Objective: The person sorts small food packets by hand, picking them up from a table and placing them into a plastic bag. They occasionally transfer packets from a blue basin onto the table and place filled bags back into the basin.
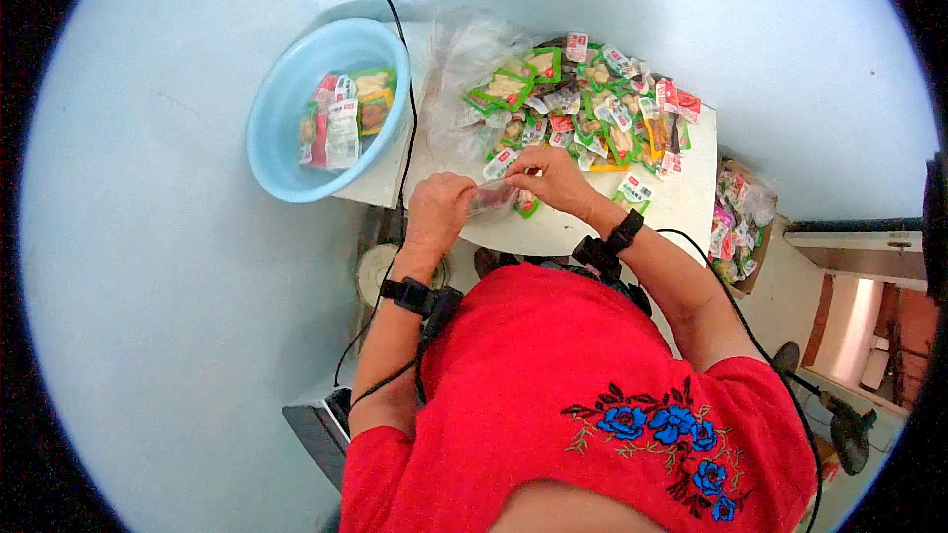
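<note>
My left hand and my right hand are close together over the table's near edge. Between them they pinch a small clear plastic bag, the left at one side and the right at its upper corner. Something dark reddish shows through the film, but I cannot make out whether it is inside the bag. Just past my right hand, small sealed food packets with green, white, red and yellow printing lie in a loose pile. A bunch of clear plastic bags is left of the pile.
At the left stands a light blue basin with several packets in it. A cardboard box of packets is on the floor right of the white table. A black cable hangs past the basin; other cables trail from my wrist straps.
</note>
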A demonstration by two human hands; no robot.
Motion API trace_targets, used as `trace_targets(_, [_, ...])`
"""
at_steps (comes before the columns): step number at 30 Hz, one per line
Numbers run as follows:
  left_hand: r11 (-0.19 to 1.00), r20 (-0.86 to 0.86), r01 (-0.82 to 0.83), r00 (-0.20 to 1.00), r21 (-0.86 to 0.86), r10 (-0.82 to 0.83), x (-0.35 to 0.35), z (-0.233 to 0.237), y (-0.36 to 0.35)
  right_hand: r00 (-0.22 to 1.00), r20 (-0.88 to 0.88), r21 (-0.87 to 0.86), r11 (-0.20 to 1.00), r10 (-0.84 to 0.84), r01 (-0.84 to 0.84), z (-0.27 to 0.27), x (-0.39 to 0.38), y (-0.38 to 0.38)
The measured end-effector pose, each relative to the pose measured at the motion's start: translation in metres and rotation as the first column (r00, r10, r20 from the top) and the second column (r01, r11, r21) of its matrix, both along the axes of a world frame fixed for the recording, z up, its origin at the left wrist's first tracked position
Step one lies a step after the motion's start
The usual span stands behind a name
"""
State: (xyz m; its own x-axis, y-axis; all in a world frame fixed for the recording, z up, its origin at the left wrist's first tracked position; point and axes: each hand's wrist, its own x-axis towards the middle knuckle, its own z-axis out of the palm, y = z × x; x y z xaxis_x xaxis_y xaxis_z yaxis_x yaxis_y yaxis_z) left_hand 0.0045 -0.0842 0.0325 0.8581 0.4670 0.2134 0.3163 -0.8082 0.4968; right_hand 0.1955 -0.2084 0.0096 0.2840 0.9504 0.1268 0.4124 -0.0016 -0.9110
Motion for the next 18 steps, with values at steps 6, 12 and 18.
trace_targets(6, [0.994, -0.017, -0.11, 0.994, -0.014, 0.11, -0.042, 0.001, 0.023, 1.0, 0.028, 0.05, 0.999, -0.013, 0.011, 0.0, 0.003, 0.0])
trace_targets(12, [0.996, -0.166, -0.076, 0.984, -0.056, 0.066, -0.059, 0.016, 0.04, 0.999, 0.004, 0.045, 0.998, 0.032, -0.033, 0.008, -0.002, 0.006])
trace_targets(18, [0.998, 0.061, 0.06, 0.996, -0.008, -0.06, -0.021, 0.03, 0.026, 0.999, -0.001, 0.034, 0.998, 0.046, -0.046, 0.009, -0.003, 0.007])
